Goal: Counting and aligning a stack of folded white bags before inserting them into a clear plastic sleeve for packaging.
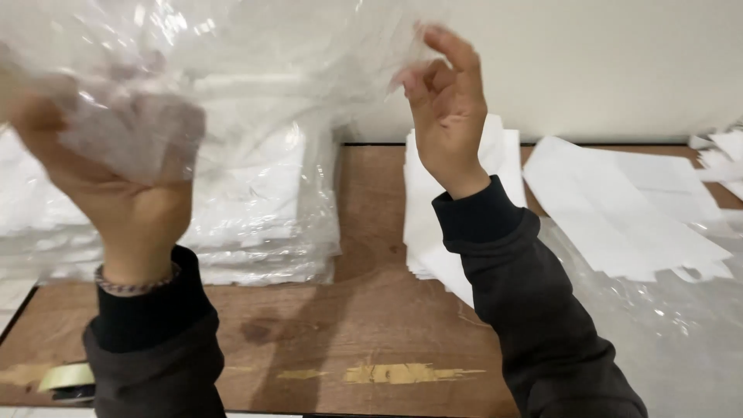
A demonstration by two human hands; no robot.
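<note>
While both hands are raised above the wooden table [371, 310], a clear plastic bag [232, 70] stretches between them. The left hand [116, 178] is closed around a bunched end of the bag, film crumpled over its palm and fingers. The right hand [447, 108] pinches the bag's other edge between thumb and curled fingertips, the remaining fingers loosely bent. Beneath the bag, at the table's far left edge, lies a stack of bagged white sheets [255, 217]. Loose white sheets [619, 209] spread toward the far right corner. A tape roll [68, 377] sits at the near left corner.
</note>
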